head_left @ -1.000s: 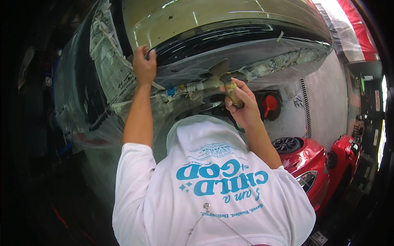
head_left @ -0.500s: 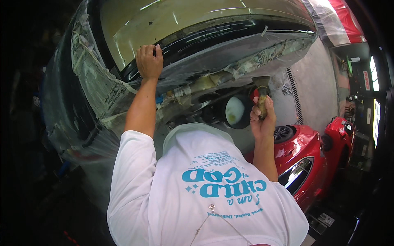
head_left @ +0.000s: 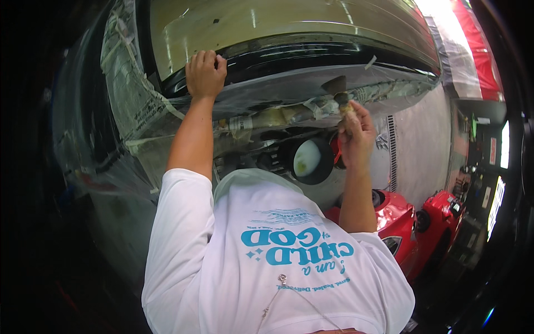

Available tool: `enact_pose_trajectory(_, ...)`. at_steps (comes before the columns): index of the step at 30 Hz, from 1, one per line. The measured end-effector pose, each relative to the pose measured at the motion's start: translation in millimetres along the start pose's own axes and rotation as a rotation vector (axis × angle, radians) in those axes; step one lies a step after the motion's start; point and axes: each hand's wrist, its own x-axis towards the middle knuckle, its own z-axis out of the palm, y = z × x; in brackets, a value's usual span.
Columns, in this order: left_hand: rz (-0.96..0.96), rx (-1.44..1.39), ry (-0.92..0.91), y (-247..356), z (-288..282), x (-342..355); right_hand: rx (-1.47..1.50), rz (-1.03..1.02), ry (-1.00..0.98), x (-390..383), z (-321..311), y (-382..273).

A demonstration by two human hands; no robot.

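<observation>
your left hand [head_left: 206,73] sits at the lower left corner of the glossy, curved, olive-gold car panel [head_left: 289,28], its fingers curled in together by the glossy black trim [head_left: 311,57]; whether they pinch anything there, you cannot tell from this view. it seems placed to steady you or feel the edge. your right hand [head_left: 357,133] closes around the worn yellowish handle of a dark grey, fan-shaped scraper [head_left: 340,97], probably so the wide blade stays free of your fingers. the scraper is in front of the car's side, blade up and tipped left; contact is unclear. crumpled newspaper masking [head_left: 272,118] and clear plastic sheeting [head_left: 267,89] cover the side below the trim, presumably to shield it. the round black bucket [head_left: 327,173], holding whitish liquid, stands low, near your right hand.

compared with half a second ago, your right hand is higher, and the blade has left the spot beside the bucket for the masked side; your left hand stays at the corner.
</observation>
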Motion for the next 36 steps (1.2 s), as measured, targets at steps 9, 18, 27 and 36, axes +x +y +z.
enact_pose_trajectory(9, -0.028, -0.151, -0.005, 2.2, -4.9, -4.5, -1.290, -0.994, -0.355, 142.5, 54.3, -58.6)
enact_pose_trajectory(18, -0.061, -0.113, 0.055, 3.4, 0.7, -7.3, -1.969, -1.092, -0.689, 212.8, 100.7, -51.4)
enact_pose_trajectory(27, -0.071, -0.097, 0.084, -1.3, 4.4, -10.3, -1.902, -1.159, -0.755, 236.2, 97.9, -35.9)
enact_pose_trajectory(36, -0.110, -0.118, -0.007, 15.4, 1.7, 0.3, -2.052, -0.734, -1.141, 241.9, 185.1, -93.2)
